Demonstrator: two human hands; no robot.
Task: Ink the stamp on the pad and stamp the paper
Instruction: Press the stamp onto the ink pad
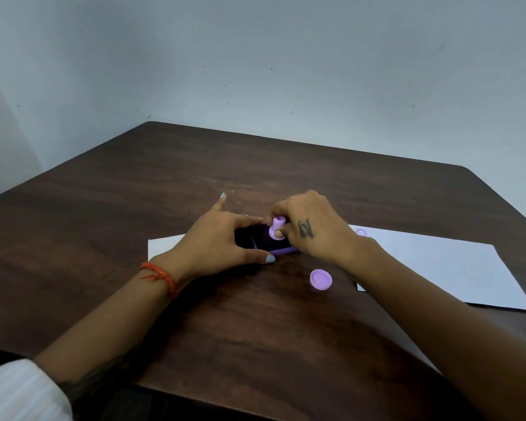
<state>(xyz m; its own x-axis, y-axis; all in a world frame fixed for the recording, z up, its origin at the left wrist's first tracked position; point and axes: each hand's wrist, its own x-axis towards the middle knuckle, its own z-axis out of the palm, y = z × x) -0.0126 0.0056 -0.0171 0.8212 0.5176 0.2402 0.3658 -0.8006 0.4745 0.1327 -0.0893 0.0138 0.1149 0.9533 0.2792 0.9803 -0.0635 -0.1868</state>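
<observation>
I see the right hand (310, 229) pinching a small purple stamp (277, 229) by its handle, fingers closed on it, with the stamp's base down on the dark ink pad (261, 240). The stamp leans a little to one side. The pad sits in a purple case on the dark wooden table (255, 329), near the middle. My view shows the left hand (216, 241) spread around the pad's left side, thumb along the near edge and fingers along the far edge, steadying it; the index finger points away, free of the pad. An orange thread band (161, 276) circles the left wrist. A round purple cap (321, 279) lies on the table just in front of the pad, apart from it. The white paper (444, 268) lies to the right, partly under the right forearm, with a faint purple mark (360, 231) near its far corner. Another white sheet (164, 246) shows beside the left wrist.
</observation>
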